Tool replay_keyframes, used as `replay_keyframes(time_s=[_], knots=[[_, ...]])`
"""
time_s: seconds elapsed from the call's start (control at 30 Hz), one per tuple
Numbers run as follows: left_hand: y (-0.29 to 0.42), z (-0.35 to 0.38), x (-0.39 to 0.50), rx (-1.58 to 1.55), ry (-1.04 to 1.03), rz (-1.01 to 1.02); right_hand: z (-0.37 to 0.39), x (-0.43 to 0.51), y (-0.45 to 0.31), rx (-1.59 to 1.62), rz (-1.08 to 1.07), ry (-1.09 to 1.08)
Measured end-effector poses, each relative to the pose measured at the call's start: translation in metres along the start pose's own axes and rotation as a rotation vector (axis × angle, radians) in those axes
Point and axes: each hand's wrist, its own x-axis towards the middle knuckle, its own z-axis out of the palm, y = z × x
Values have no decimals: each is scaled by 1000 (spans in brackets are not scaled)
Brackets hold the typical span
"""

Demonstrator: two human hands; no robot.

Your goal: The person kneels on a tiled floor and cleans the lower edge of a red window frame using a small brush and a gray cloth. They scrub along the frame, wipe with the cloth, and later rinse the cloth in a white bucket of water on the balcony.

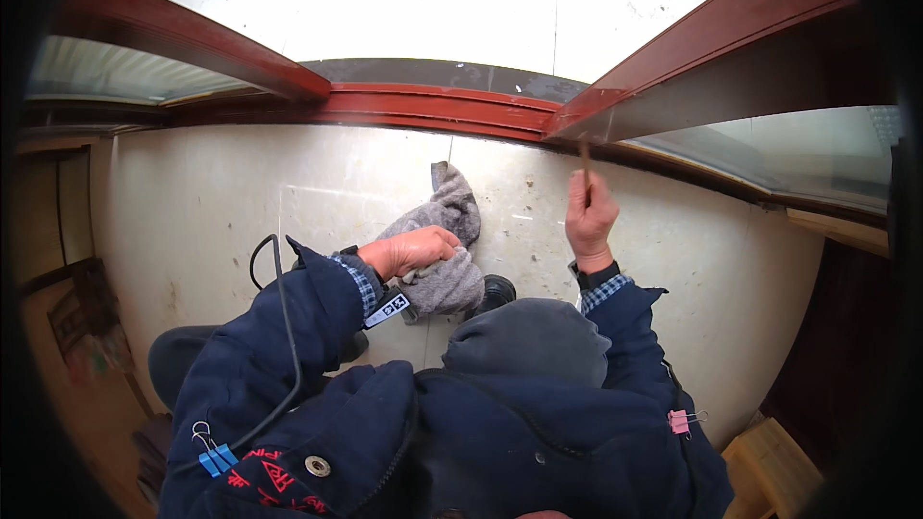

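My left hand (pixel 409 251) grips a bunched grey-brown cloth (pixel 448 287), which hangs over the floor in front of my shoe. Part of the cloth reaches forward beyond my fingers. In my right hand (pixel 593 222) is a thin brownish stick-like tool (pixel 585 158), held upright in the fist and blurred. The tool's far end meets the foot of the dark red door post (pixel 678 61) on the right; whether it ends in a blade or bristles cannot be told. A red threshold (pixel 433 107) runs across ahead of both hands.
Pale floor tiles (pixel 216 187) with dark specks lie around me. Glass panels (pixel 786 151) flank the doorway, and another red post (pixel 202 43) rises at left. A wooden stool or box (pixel 775 468) stands behind at lower right. A black cable (pixel 288 324) runs along my left sleeve.
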Motion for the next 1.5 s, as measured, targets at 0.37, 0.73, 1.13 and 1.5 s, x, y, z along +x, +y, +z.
replay_keyframes(time_s=[0.37,0.73,1.13,1.5], knots=[[24,-12,43,-159,852,578,8,-21,-25,14,80,-108],[119,17,66,-365,329,1063,-5,-69,-28,21,320,-181],[148,68,132,110,704,1368,-12,-73,-21,-99,270,-141],[113,45,203,71,734,799,-25,-75,-27,-114,278,-80]])
